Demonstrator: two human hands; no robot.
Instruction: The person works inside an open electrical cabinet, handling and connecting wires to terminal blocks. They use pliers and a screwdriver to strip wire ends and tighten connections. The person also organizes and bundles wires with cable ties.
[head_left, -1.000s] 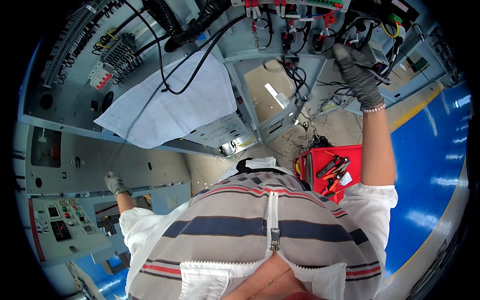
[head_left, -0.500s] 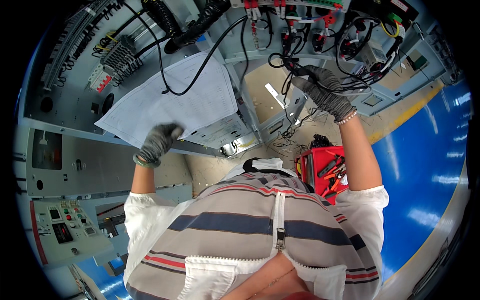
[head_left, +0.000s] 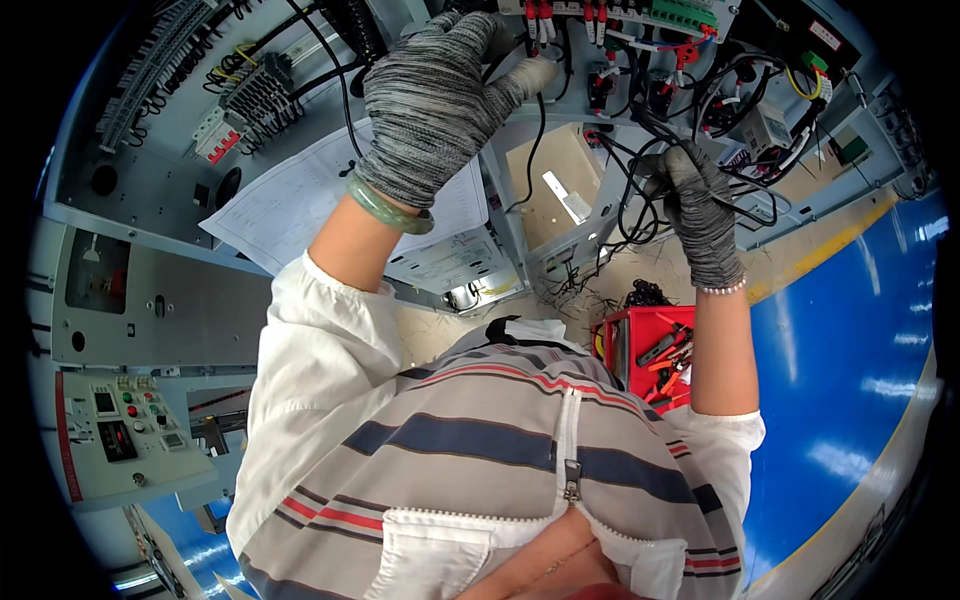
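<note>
We raise our left hand (head_left: 435, 95), in a grey knitted glove, its fingers curled toward the thin black wire (head_left: 541, 140) hanging from the far terminal row; whether it grips the wire we cannot tell. A green bangle (head_left: 390, 208) circles that wrist. Our right hand (head_left: 700, 205), gloved alike, closes around a bundle of black cables (head_left: 650, 165) at the right of the open grey electrical cabinet (head_left: 150, 130). A white printed wiring diagram sheet (head_left: 290, 200) lies left of the hands. Nearer, on the floor, stands a red toolbox of pliers (head_left: 655, 350).
</note>
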